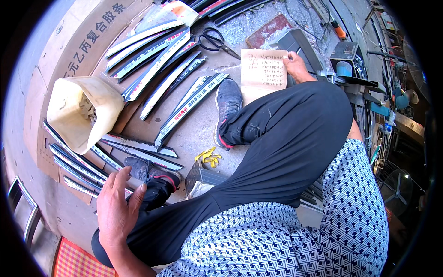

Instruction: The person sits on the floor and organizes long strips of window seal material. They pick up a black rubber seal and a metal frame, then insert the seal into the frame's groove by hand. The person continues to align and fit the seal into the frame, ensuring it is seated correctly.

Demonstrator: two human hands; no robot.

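Pinched at its right edge, a tan sheet of paper (256, 84) with handwritten lines hangs from my right hand (299, 68), just beyond my raised knee. My left hand (117, 205) holds nothing; its fingers are apart above my left shoe (148, 170). Cut strips with printed film (161, 64) lie fanned out on the floor and cardboard in front of me. Two more strips (191, 106) rest beside my right shoe (229, 111). Black-handled scissors (217, 41) lie near the paper's upper left corner. A cream plastic container (110, 99), its top cut open, holds small pale pieces.
More strips (78, 159) lie under and beside the container. Yellow scraps (209, 157) and a grey metal block (198, 177) are between my legs. A reddish board (270, 30) and a grey machine (297, 46) stand beyond the paper. A fan (398, 188) is at the far right.
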